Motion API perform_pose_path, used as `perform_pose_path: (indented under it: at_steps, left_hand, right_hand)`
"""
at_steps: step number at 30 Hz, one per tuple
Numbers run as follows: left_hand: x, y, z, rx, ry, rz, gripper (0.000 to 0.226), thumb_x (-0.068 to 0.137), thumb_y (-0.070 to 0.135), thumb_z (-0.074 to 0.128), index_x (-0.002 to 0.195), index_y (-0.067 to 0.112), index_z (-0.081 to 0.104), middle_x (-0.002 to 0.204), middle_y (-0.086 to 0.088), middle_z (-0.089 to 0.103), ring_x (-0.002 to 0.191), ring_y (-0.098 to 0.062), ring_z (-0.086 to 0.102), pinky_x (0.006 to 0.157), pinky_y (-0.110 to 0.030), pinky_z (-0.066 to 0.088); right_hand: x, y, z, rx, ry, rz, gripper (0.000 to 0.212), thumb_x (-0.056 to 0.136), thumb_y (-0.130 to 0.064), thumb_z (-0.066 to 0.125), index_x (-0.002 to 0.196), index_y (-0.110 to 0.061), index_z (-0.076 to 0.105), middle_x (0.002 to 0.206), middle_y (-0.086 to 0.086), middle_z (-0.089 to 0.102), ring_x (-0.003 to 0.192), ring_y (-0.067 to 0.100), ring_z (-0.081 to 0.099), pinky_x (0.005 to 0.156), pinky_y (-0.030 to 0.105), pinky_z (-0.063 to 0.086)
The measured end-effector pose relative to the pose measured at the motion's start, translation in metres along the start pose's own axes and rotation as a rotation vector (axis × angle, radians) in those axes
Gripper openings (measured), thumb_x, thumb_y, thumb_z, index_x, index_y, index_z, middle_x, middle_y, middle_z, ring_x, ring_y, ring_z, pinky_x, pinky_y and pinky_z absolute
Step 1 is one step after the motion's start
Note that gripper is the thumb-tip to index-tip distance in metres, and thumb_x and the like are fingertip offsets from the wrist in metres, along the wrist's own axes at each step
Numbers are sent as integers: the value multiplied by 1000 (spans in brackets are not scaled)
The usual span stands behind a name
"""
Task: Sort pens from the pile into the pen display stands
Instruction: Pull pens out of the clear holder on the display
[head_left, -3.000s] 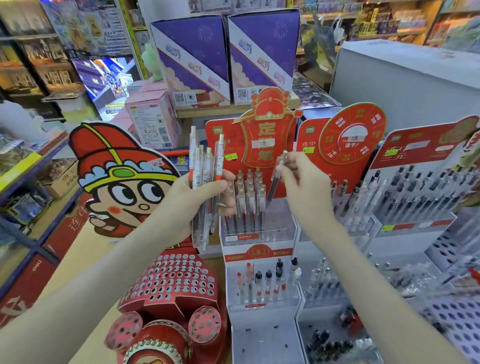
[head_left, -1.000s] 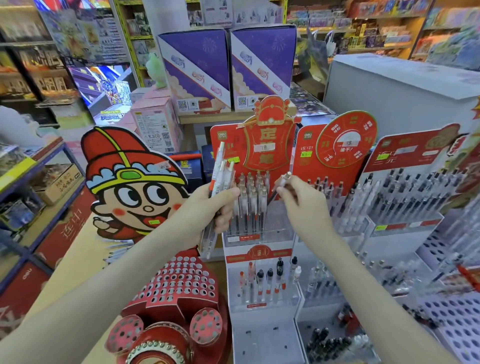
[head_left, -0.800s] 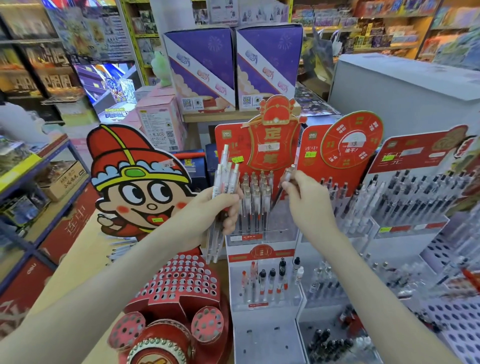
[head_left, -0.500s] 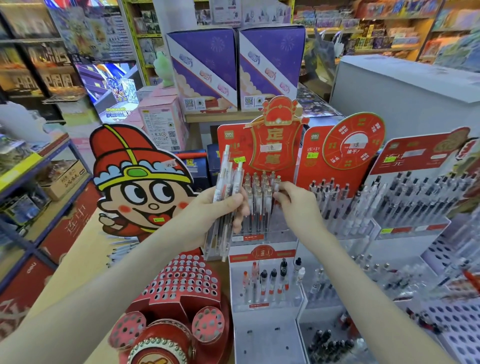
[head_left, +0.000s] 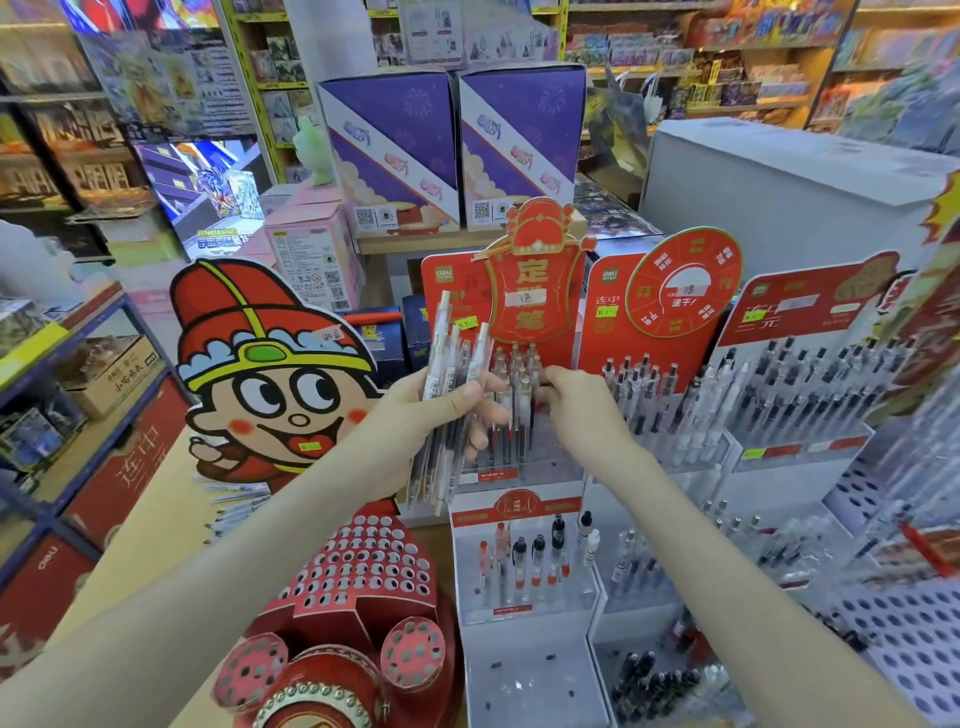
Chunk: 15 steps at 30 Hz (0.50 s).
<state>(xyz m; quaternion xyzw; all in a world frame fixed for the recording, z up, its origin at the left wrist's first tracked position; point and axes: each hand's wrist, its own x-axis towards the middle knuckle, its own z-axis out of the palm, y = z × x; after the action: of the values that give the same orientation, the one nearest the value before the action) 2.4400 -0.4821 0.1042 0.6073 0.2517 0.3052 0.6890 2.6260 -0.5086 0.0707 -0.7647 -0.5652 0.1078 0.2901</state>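
My left hand (head_left: 410, 426) grips pens (head_left: 453, 371), upright; right hand (head_left: 582, 410) just beside them at stand (head_left: 519, 470), I can't tell its grip.

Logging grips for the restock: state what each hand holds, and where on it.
Left hand grips a bundle of pens around mid-barrel. Right hand: cannot be told.

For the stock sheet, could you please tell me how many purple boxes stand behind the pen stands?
2. The left purple box stands on the wooden shelf behind the red pen stands; the right purple box stands directly beside it. Others may be hidden behind them.
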Motion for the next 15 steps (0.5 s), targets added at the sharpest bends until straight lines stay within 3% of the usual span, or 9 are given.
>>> perform_pose_path:
  at_steps: [2,4,6,8,9,11,13,15]
  left_hand:
    - [0,0,-1,-1,7,-5,31,81,24,59,105,5,63,83,-11,70,57,-16,59,51,-27,50]
    - [0,1,0,6,4,-7,31,81,24,58,104,5,63,82,-10,71,56,-15,58,50,-26,49]
    - [-1,2,3,22,-16,-8,30,81,23,57,105,5,63,80,-8,71,55,-15,58,49,-25,49]
    - [-1,2,9,76,-64,-12,29,83,21,56,107,6,61,81,-8,72,56,-15,59,50,-25,49]
    - [-1,3,12,111,-96,-10,27,85,20,55,107,7,61,82,-8,72,57,-15,60,52,-25,51]
    - [-1,4,18,156,-142,-10,26,86,19,54,108,9,60,84,-7,73,60,-16,64,57,-26,54]
    - [0,5,19,159,-146,-19,27,86,20,55,110,10,61,90,-9,74,68,-21,68,64,-30,58]
    - [1,5,16,181,-101,-23,20,92,15,53,109,8,63,99,-14,73,80,-32,71,73,-40,60]
  right_hand:
    - [-10,-2,-3,20,62,-1,30,96,2,42,122,-6,55,118,12,62,90,23,59,72,27,48]
    - [-25,-9,-10,119,211,-72,38,97,-6,46,135,-10,46,123,8,58,104,16,57,88,23,42]
    - [-39,-22,-22,299,277,-161,32,96,-19,52,127,-15,53,108,-1,61,93,4,56,84,14,43]
    - [-49,-36,-34,477,146,-184,16,92,-24,58,106,-19,62,92,-4,64,80,-1,57,72,8,44]
    - [-52,-40,-38,548,67,-176,7,91,-24,60,94,-19,63,84,-2,65,72,2,57,66,11,44]
    - [-55,-42,-43,645,-5,-151,14,90,-20,60,77,-16,59,71,6,63,62,9,55,62,21,46]
    - [-57,-40,-50,700,11,-146,15,91,-17,59,76,-14,59,73,6,63,66,11,56,67,28,50]
    - [-58,-34,-60,773,92,-148,12,93,-17,56,84,-13,61,77,2,64,71,12,59,69,26,53]
